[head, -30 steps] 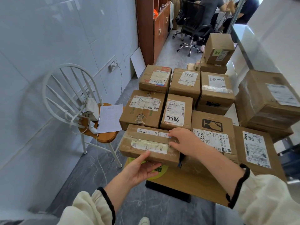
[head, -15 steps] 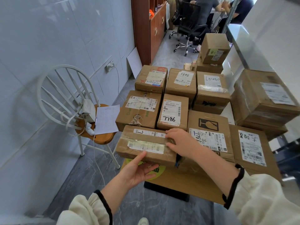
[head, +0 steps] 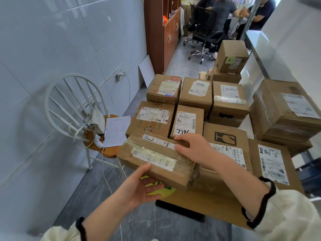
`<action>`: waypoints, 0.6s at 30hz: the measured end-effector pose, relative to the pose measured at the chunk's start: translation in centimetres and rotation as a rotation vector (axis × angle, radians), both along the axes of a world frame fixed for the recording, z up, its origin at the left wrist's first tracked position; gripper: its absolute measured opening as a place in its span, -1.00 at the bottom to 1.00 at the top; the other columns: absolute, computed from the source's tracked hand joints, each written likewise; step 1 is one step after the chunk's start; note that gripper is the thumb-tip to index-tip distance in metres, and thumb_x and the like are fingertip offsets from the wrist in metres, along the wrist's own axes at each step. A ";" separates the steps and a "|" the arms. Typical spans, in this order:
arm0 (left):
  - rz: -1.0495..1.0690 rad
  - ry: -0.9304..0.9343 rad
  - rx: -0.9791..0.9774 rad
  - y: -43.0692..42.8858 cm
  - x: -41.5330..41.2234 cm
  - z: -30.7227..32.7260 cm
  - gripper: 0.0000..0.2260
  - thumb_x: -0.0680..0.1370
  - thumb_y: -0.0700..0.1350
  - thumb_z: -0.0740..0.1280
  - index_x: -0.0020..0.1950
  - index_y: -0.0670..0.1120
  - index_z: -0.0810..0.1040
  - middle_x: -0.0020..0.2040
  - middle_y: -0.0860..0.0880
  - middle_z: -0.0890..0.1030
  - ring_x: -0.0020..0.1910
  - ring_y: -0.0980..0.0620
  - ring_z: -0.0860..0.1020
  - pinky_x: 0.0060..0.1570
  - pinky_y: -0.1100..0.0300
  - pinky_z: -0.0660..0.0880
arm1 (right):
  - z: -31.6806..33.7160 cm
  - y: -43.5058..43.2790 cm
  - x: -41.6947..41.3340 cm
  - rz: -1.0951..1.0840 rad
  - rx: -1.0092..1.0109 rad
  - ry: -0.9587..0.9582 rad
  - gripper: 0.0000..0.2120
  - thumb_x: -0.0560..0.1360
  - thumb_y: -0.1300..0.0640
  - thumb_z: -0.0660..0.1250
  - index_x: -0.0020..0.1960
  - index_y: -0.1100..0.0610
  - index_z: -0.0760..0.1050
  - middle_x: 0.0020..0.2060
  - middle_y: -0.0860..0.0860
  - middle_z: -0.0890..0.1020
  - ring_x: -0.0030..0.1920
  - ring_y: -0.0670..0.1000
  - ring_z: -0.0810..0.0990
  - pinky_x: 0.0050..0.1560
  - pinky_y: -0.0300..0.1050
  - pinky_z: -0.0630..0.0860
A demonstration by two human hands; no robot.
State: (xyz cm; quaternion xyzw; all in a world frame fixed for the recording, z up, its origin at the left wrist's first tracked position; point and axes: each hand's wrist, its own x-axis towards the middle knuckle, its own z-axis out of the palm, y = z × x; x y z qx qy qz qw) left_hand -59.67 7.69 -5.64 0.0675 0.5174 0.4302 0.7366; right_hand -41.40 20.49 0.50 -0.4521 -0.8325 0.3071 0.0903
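Grey floor [head: 173, 225] runs between the tiled wall [head: 52, 49] and a tight pile of brown boxes [head: 227, 108], with open room by the white chair [head: 69, 105]. The flat box [head: 156, 159] sticks out at the pile's near left corner. Left hand [head: 139, 186] holds it from below; right hand [head: 196, 148] grips its top.

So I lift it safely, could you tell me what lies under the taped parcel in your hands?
Below the taped parcel, a yellow-green sticker shows on a big flat carton, by the left hand gripping the near edge. The parcel covers everything else beneath.
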 end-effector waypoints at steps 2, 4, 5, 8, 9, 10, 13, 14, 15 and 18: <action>-0.039 0.110 0.021 1.3 -1.7 1.7 -0.45 0.35 0.15 0.35 0.24 -0.14 0.45 0.03 -0.20 0.57 0.01 -0.21 0.60 -0.05 -0.11 0.53 | 1.6 0.4 -0.1 -0.037 -0.194 0.074 -0.76 0.54 -0.04 0.27 0.18 -0.01 0.51 -0.02 -0.16 0.56 -0.06 -0.16 0.51 -0.15 -0.37 0.41; -0.080 0.199 0.053 3.2 -3.4 3.6 -0.45 0.39 0.21 0.32 0.21 -0.14 0.47 -0.01 -0.19 0.59 0.01 -0.20 0.61 -0.09 -0.09 0.55 | 3.0 0.9 -0.1 -0.073 -0.343 0.159 -0.76 0.53 -0.06 0.28 0.15 -0.01 0.54 -0.04 -0.13 0.61 -0.07 -0.11 0.59 -0.14 -0.30 0.48; -0.100 0.233 0.067 4.3 -4.1 4.6 -0.48 0.42 0.23 0.29 0.18 -0.14 0.48 -0.04 -0.18 0.61 -0.01 -0.19 0.62 -0.12 -0.07 0.55 | 3.4 1.2 -0.1 -0.104 -0.409 0.210 -0.76 0.53 -0.05 0.29 0.15 -0.03 0.54 -0.03 -0.11 0.63 -0.07 -0.11 0.61 -0.15 -0.30 0.51; -0.139 0.333 0.097 7.7 -5.3 7.2 -0.51 0.49 0.26 0.24 0.12 -0.14 0.53 -0.15 -0.14 0.64 -0.13 -0.16 0.64 -0.09 -0.06 0.55 | 4.4 1.6 -0.2 -0.191 -0.561 0.351 -0.73 0.51 -0.01 0.33 0.20 -0.06 0.48 0.00 -0.09 0.63 -0.04 -0.09 0.63 -0.12 -0.22 0.58; -0.141 0.377 0.099 8.7 -5.2 7.9 -0.49 0.49 0.28 0.23 0.13 -0.14 0.53 -0.13 -0.15 0.65 -0.13 -0.16 0.64 -0.06 -0.08 0.55 | 4.5 1.8 -0.2 -0.216 -0.594 0.396 -0.71 0.50 0.01 0.34 0.22 -0.06 0.47 0.03 -0.08 0.62 0.00 -0.06 0.62 -0.03 -0.12 0.61; -0.137 0.427 0.103 9.5 -4.9 8.5 -0.49 0.50 0.29 0.23 0.13 -0.14 0.53 -0.10 -0.15 0.66 -0.11 -0.16 0.65 -0.05 -0.09 0.57 | 4.7 1.9 -0.2 -0.238 -0.617 0.438 -0.69 0.50 0.03 0.35 0.24 -0.06 0.45 0.05 -0.07 0.62 0.03 -0.03 0.62 0.04 -0.02 0.60; -0.104 0.564 0.167 11.3 -3.1 9.9 -0.60 0.54 0.23 0.23 0.07 -0.09 0.53 -0.08 -0.12 0.64 -0.13 -0.11 0.63 -0.24 0.04 0.59 | 4.8 2.1 -0.3 -0.297 -0.598 0.513 -0.61 0.51 0.07 0.34 0.32 -0.04 0.41 0.06 -0.05 0.62 0.05 0.00 0.62 0.12 0.08 0.56; -0.103 0.588 0.201 12.1 -2.7 9.9 -0.64 0.54 0.20 0.25 0.10 -0.08 0.52 -0.05 -0.10 0.64 -0.11 -0.10 0.63 -0.24 0.04 0.59 | 4.8 2.1 -0.3 -0.320 -0.578 0.537 -0.60 0.51 0.08 0.33 0.34 -0.04 0.39 0.07 -0.05 0.62 0.06 0.00 0.62 0.13 0.07 0.56; -0.102 0.600 0.233 12.8 -2.3 9.8 -0.64 0.54 0.16 0.28 0.17 -0.07 0.48 0.00 -0.10 0.64 -0.07 -0.10 0.63 -0.21 0.02 0.60 | 4.7 2.2 -0.1 -0.342 -0.560 0.565 -0.59 0.52 0.09 0.33 0.34 -0.03 0.38 0.08 -0.04 0.61 0.06 0.00 0.62 0.12 0.07 0.56; -0.122 0.593 0.288 14.9 -0.7 9.6 -0.55 0.51 0.06 0.37 0.31 -0.09 0.34 0.08 -0.10 0.60 -0.02 -0.10 0.63 -0.16 -0.01 0.61 | 4.6 2.6 1.4 -0.375 -0.509 0.621 -0.70 0.52 0.12 0.32 0.22 -0.12 0.44 0.07 -0.10 0.61 0.06 -0.04 0.62 0.13 0.03 0.56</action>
